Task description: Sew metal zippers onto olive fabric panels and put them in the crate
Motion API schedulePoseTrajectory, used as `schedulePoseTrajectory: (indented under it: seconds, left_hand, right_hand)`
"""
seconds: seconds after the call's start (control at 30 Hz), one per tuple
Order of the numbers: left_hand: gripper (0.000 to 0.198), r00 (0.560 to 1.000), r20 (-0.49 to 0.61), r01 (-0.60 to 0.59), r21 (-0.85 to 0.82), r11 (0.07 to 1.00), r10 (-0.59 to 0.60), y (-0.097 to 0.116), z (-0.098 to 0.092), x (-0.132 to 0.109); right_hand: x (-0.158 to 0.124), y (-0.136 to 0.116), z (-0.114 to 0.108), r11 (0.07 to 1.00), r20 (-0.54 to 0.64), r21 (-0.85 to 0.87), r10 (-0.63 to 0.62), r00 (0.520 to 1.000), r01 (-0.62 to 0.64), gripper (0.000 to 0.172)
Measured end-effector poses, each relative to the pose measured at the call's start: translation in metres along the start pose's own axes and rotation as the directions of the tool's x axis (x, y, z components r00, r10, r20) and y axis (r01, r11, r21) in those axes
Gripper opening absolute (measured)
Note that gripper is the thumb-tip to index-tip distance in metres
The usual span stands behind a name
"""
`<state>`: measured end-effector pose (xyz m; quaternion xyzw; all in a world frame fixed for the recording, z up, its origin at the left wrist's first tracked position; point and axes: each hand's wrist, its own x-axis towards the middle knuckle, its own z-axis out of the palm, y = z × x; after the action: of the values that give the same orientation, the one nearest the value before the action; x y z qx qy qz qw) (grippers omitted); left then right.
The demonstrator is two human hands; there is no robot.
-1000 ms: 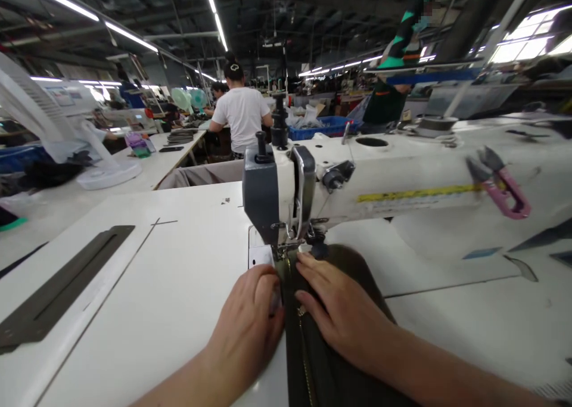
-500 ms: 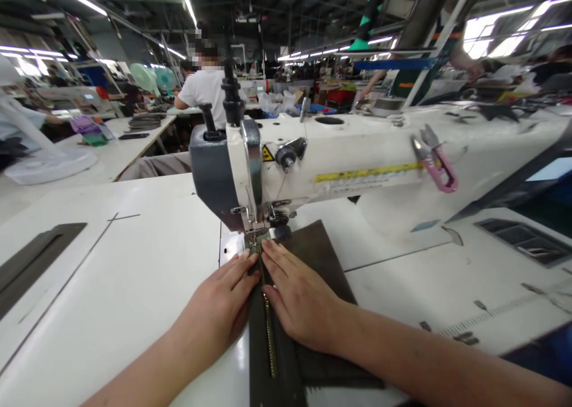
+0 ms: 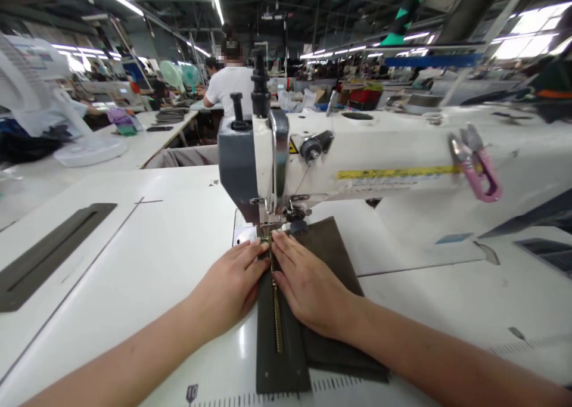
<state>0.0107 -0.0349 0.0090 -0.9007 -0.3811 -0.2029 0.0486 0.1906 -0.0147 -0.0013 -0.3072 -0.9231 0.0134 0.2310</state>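
A white sewing machine stands on the white table. Under its presser foot lies a dark olive fabric piece with a brass zipper running toward me. My left hand lies flat on the fabric just left of the zipper, fingers stretched toward the foot. My right hand lies flat on the fabric right of the zipper, fingertips close to the needle. Both hands press the fabric down; neither grips anything.
Pink thread snips hang on the machine arm at right. A dark strip lies on the table at left. A white fan stands far left. A person in a white shirt sits at a bench behind.
My left hand went from curled at the fabric edge to flat with fingers stretched. The fabric has fed forward under the foot. The camera view shifted.
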Motion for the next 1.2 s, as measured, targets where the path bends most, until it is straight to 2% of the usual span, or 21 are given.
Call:
schedulePoseTrajectory:
  seconds: [0.27, 0.43, 0.6, 0.83, 1.0, 1.2]
  left_hand:
    - [0.034, 1.0, -0.017, 0.019, -0.016, 1.0, -0.019, -0.008, -0.001, 0.01]
    - [0.023, 0.997, -0.069, 0.016, -0.008, 1.0, -0.016, 0.007, -0.006, -0.001]
    - [0.021, 0.994, -0.105, 0.017, -0.027, 0.999, -0.019, 0.014, -0.006, -0.008]
    - [0.02, 0.997, -0.077, 0.025, -0.048, 0.999, -0.028, 0.005, -0.005, 0.001]
    - [0.021, 0.996, -0.079, 0.038, -0.022, 0.999, -0.04, -0.003, -0.002, 0.005]
    - [0.021, 0.995, -0.051, 0.08, -0.029, 0.996, -0.081, -0.013, 0.004, 0.01]
  right_hand:
    - [0.011, 0.017, 0.005, 0.997, -0.045, 0.072, -0.013, 0.999, 0.017, 0.037]
    - [-0.001, 0.009, 0.003, 1.0, -0.047, 0.006, 0.0, 0.999, 0.001, 0.042]
    - [-0.007, 0.003, 0.003, 0.999, -0.056, -0.042, 0.009, 0.998, -0.012, 0.043]
    - [0.003, 0.01, 0.008, 0.999, -0.106, 0.009, 0.037, 0.994, -0.036, 0.039]
    - [0.013, 0.016, 0.01, 0.994, -0.163, 0.105, 0.049, 0.985, -0.032, 0.032]
    - [0.024, 0.027, 0.015, 0.978, -0.14, 0.195, 0.107, 0.984, -0.079, 0.018]
